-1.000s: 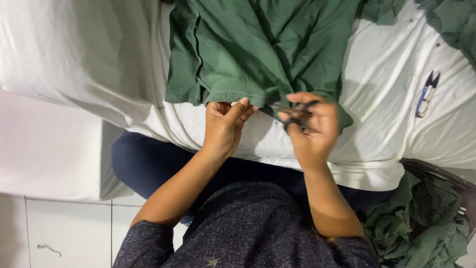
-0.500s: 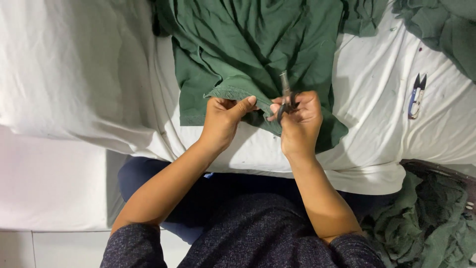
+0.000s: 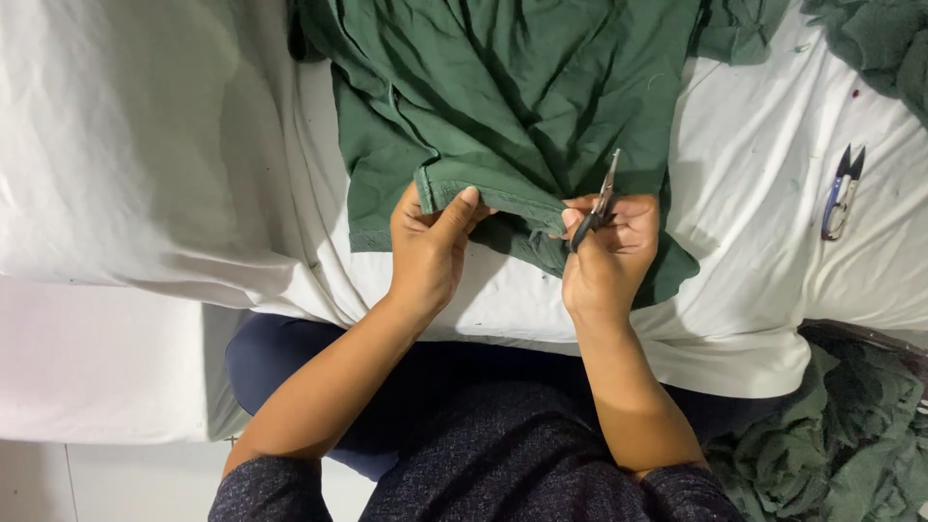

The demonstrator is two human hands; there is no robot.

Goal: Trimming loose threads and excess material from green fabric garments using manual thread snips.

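Two hands pinch one folded hem of the green garment (image 3: pixel 512 106), which runs left to right between them. Left hand (image 3: pixel 430 242) grips its left end; right hand (image 3: pixel 609 256) clasps thread snips (image 3: pixel 601 198), blades pointing far.

Counts: 2 hands, left hand (image 3: pixel 428 244) and right hand (image 3: pixel 607 259). 2 thread snips: one (image 3: pixel 601 205) in the right hand, a second (image 3: pixel 842 191) lying on the sheet at right. 1 green garment (image 3: pixel 512 97) spread flat. 2 more green cloth piles: top right (image 3: pixel 884 39), bottom right (image 3: pixel 831 445). 1 white sheet (image 3: pixel 145 145).
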